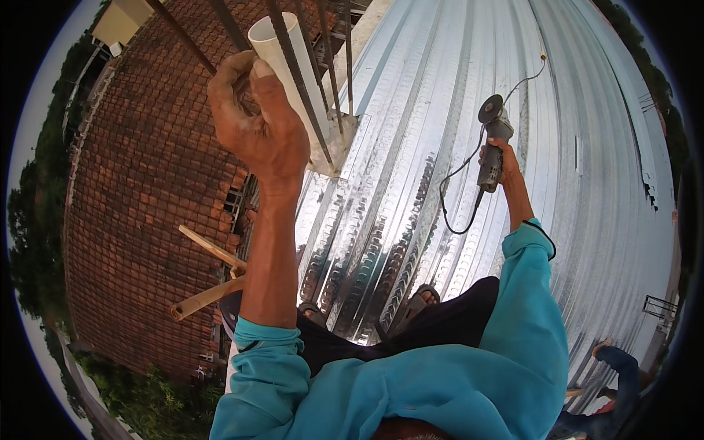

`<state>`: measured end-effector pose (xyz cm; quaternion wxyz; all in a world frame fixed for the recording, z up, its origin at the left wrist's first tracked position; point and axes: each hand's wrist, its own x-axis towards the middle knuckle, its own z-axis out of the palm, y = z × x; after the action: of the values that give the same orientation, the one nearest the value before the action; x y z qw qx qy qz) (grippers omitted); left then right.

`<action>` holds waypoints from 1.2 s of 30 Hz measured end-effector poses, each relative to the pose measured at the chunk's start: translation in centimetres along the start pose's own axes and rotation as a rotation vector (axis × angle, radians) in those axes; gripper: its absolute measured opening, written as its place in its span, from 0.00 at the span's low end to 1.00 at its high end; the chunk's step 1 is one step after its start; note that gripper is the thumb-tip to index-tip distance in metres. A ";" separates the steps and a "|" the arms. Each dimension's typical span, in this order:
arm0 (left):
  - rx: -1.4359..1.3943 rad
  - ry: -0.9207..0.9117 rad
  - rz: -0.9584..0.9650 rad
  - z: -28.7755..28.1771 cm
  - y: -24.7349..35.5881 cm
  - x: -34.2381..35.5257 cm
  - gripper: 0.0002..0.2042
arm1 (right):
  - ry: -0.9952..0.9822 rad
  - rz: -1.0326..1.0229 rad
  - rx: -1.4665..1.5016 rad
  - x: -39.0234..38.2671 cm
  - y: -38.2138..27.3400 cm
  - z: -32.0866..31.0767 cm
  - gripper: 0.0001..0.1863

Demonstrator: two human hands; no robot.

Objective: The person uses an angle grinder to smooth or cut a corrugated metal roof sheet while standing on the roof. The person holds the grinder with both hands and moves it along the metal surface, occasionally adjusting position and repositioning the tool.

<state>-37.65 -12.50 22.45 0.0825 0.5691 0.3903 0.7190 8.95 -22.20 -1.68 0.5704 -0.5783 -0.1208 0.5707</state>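
No packages, labels, signs or screens are showing anywhere in this view.

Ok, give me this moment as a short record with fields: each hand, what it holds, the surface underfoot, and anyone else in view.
left hand: raised, gripping a dark steel bar beside a white plastic pipe
right hand: closed on an angle grinder, disc end pointing away
cable: loops from the grinder's rear
surface: corrugated metal decking, feet in sandals
beyond the edge: tiled roof below
other person: lower right, partly in view
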 end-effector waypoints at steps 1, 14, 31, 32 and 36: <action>-0.097 -0.071 -0.213 -1.9 0.3 -3.9 0.16 | -0.003 -0.011 0.032 -0.7 0.6 -0.7 0.20; 0.807 -1.014 -0.845 2.2 -21.0 -24.7 0.18 | 0.035 -0.184 0.320 -7.5 1.3 -7.6 0.21; 0.839 -0.987 -1.054 5.4 -36.3 -31.4 0.19 | 0.089 -0.313 0.313 -11.8 1.5 -11.6 0.18; 0.861 -0.974 -1.015 5.8 -35.9 -31.4 0.19 | 0.094 -0.307 0.293 -11.9 1.6 -11.6 0.19; 0.877 -0.812 -1.089 6.8 -32.9 -30.3 0.17 | 0.099 -0.239 0.278 -11.5 1.8 -11.7 0.22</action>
<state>-32.07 -3.93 -21.67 0.3255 0.4966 0.7988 0.0964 13.70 -37.94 -0.61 0.7139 -0.5026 -0.0804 0.4808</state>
